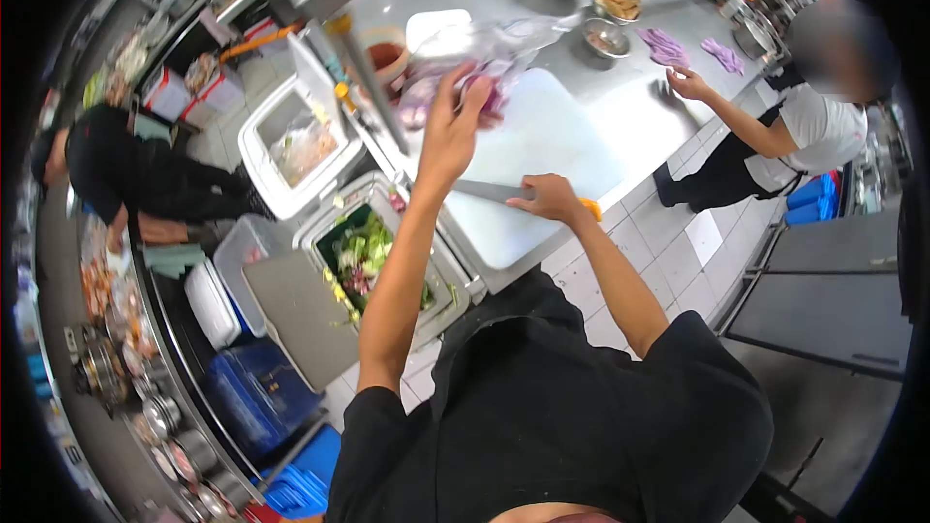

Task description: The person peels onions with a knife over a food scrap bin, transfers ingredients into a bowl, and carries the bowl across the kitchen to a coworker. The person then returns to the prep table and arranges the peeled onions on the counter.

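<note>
My left hand (453, 126) is raised over the left edge of the white cutting board (552, 150), its fingers round a purple-red onion (484, 97). Just behind it lies a clear plastic bag (421, 92) with more purple pieces inside. Low over the board's near part, my right hand (550, 199) grips a knife (489, 191) by its handle, with the blade pointing left toward my left wrist. An orange object (591, 208) shows beside my right wrist.
An open bin (363, 252) of vegetable scraps and a white cooler (291, 145) stand left of the board. Metal bowls (605, 39) are at the back. One person (823, 126) stands at right, another (107, 155) at far left.
</note>
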The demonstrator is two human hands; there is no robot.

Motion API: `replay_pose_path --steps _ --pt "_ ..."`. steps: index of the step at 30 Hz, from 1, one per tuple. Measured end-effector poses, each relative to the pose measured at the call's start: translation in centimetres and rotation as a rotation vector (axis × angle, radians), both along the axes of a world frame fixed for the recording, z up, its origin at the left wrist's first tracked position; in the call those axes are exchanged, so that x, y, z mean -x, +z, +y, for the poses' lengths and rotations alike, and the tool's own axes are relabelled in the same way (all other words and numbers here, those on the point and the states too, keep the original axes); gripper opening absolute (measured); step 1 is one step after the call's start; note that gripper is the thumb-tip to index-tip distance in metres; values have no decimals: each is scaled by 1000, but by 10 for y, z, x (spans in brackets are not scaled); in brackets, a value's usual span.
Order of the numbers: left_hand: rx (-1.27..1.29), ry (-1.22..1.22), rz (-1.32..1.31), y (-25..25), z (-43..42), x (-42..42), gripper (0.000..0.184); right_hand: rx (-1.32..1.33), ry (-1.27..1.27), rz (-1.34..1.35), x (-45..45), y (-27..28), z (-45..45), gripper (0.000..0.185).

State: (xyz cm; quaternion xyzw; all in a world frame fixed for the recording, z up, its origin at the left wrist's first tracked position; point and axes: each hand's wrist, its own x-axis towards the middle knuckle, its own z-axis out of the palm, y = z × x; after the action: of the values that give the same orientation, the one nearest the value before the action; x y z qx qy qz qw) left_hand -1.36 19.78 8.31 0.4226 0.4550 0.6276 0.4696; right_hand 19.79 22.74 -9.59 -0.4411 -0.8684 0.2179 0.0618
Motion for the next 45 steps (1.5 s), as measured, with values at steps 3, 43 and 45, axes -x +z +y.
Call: replay_pose_path --steps 3,43,45 --pt "-15 68 284 -32 121 -39 60 4 -10 107 8 -22 24 52" --pt "16 -234 1193 -167 166 -243 31 -3 -1482 954 -322 -191 5 15" --pt "7 -285 1248 -182 185 -270 31 153 -1431 895 -308 -220 12 13"
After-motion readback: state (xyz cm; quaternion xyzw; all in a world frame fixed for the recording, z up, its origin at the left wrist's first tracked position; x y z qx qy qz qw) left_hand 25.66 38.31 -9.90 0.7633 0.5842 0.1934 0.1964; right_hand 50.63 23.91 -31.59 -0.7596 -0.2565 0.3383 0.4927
